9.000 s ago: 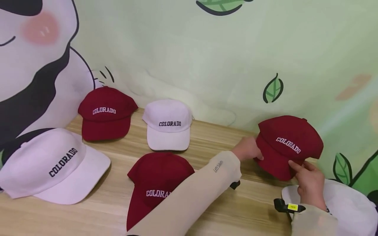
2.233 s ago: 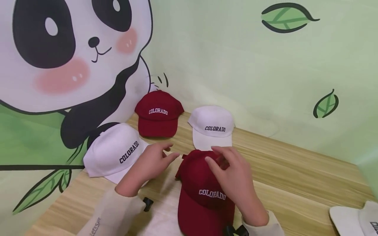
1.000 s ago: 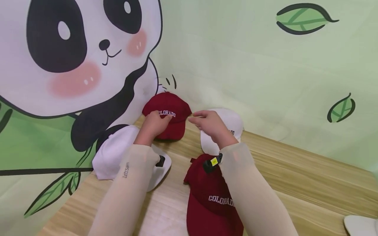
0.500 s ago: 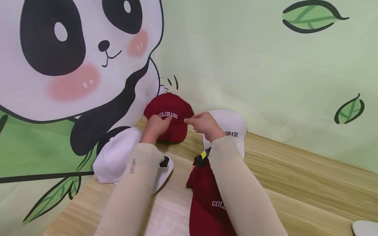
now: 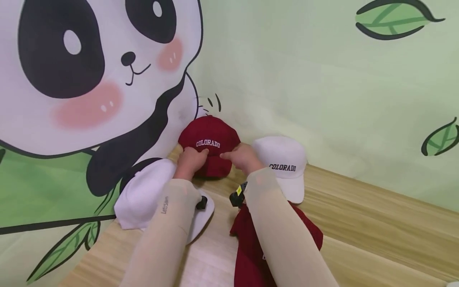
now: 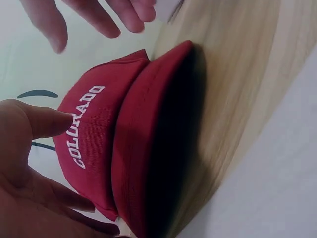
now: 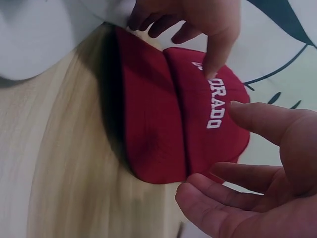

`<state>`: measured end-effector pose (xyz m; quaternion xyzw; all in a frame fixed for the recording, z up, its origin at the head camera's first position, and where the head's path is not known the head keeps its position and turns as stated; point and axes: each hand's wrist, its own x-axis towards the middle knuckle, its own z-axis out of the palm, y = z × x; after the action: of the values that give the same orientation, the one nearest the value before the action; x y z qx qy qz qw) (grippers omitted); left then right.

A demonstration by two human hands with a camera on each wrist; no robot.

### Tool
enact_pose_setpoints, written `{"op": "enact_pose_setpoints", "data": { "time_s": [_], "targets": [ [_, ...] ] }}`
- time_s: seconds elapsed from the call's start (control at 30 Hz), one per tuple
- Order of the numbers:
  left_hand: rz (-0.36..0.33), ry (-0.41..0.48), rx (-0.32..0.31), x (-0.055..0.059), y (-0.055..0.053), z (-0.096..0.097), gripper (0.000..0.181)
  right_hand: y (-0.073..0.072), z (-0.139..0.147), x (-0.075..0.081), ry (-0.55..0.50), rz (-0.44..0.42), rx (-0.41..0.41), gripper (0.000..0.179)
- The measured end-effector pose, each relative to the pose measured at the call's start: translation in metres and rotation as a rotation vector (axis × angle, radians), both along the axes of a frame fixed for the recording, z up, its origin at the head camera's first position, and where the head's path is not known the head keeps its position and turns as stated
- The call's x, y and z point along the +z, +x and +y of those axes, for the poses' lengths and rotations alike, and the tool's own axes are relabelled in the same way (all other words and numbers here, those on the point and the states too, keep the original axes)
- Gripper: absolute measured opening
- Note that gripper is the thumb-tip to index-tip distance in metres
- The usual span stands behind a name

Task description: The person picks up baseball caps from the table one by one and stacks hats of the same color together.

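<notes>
A dark red baseball cap (image 5: 208,129) with white COLORADO lettering sits upright at the back left of the table, brim toward me. At its left side is my left hand (image 5: 191,162), the thumb in front of the lettering. My right hand (image 5: 245,157) is at the cap's right side, its thumb and fingers spread apart. In the left wrist view the left hand (image 6: 25,163) lies beside the crown with loosely bent fingers. The right wrist view has the right hand (image 7: 267,178) at the cap's other side. Neither hand plainly grips the cap.
A white COLORADO cap (image 5: 283,151) stands to the right, against the backdrop. Another white cap (image 5: 143,199) is at the left, partly behind my left sleeve. Nearer me, a second red cap (image 5: 249,247) is partly covered by my right forearm. Panda-print cloth (image 5: 322,79) walls the wooden table.
Nine seconds ago both hands held a red cap at the right. They have since come over to the back-left red cap. In the last second the right hand has drawn closer to its side.
</notes>
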<state>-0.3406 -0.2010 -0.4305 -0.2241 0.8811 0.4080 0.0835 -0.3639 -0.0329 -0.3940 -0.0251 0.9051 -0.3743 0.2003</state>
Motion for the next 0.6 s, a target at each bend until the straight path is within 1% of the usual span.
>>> {"op": "enact_pose_setpoints", "data": {
  "time_s": [0.13, 0.2, 0.3, 0.37, 0.43, 0.47, 0.53, 0.6],
  "targets": [
    [-0.030, -0.029, 0.023, -0.006, -0.004, 0.003, 0.088, 0.000, -0.003, -0.006, 0.034, 0.032, 0.002, 0.052],
    [-0.040, -0.042, 0.024, -0.009, -0.006, 0.004, 0.091, 0.000, -0.004, -0.010, 0.020, 0.042, 0.016, 0.053],
    [-0.061, -0.070, 0.008, -0.012, -0.008, 0.004, 0.093, -0.001, -0.006, -0.017, -0.012, 0.024, 0.031, 0.055],
    [-0.068, -0.085, 0.003, -0.014, -0.010, 0.005, 0.094, -0.001, -0.007, -0.022, -0.024, -0.006, 0.030, 0.053],
    [-0.068, -0.093, 0.003, -0.015, -0.011, 0.005, 0.094, -0.002, -0.008, -0.025, -0.009, -0.021, 0.023, 0.047],
    [-0.068, -0.097, 0.004, -0.015, -0.011, 0.005, 0.095, -0.002, -0.008, -0.027, 0.000, -0.020, 0.024, 0.043],
    [-0.062, -0.102, 0.007, -0.017, -0.011, 0.006, 0.094, -0.002, -0.009, -0.029, 0.016, -0.008, 0.031, 0.042],
    [-0.059, -0.087, 0.014, -0.017, -0.011, 0.006, 0.094, -0.002, -0.009, -0.030, 0.014, 0.007, 0.045, 0.041]
  ]
}}
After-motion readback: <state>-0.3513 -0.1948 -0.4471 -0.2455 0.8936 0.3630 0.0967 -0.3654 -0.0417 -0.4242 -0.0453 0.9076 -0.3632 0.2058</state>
